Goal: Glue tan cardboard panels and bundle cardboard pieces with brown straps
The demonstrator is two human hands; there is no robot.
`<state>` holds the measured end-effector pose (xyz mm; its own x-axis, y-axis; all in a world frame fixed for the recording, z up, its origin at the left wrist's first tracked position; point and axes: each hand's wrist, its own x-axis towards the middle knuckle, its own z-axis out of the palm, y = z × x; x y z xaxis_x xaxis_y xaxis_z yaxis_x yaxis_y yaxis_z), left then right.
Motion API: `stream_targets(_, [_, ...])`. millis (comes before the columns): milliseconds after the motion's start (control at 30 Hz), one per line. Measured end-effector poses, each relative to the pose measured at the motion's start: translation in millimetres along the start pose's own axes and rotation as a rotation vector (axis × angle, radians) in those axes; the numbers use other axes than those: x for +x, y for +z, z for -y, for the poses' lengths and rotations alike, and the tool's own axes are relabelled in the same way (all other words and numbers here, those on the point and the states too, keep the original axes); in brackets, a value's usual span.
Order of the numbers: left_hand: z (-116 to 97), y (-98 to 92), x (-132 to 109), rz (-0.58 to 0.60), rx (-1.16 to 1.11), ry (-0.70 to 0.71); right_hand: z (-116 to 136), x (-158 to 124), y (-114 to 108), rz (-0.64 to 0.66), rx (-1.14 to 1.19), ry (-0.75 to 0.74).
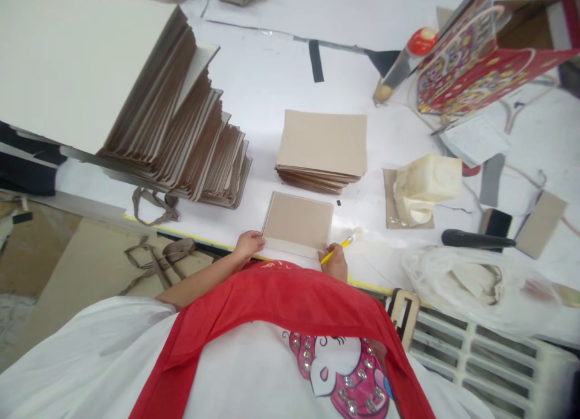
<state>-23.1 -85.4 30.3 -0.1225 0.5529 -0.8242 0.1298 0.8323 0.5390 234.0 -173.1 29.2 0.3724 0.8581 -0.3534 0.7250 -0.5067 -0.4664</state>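
Observation:
A beige rectangular board [298, 221] with a paler strip along its near side lies at the table's front edge. At its near left corner, my left hand [251, 244] is closed with the fingertips on the board's edge. My right hand [334, 262] is at the near right corner, closed around a yellow brush [346, 242], whose pale bristles point away to the right. Just beyond the board sits a stack of beige sheets [322, 143].
A tall leaning stack of boards [181, 135] fills the left. On the right are a cream plastic container [428, 178], a black-handled tool [478, 239], a plastic bag [480, 286] and a red patterned bag [489, 74]. A glue bottle [405, 65] lies behind.

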Motion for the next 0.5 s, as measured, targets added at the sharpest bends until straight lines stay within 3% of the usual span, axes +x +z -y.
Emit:
stream_targets(333, [-10,9.5,-22,0.003,-0.401,-0.199,-10,6,8,-0.030,0.002,-0.012])
stream_targets(500, [-18,16.9,-23,-0.054,-0.526,-0.324,-13,7,9,-0.042,0.027,-0.045])
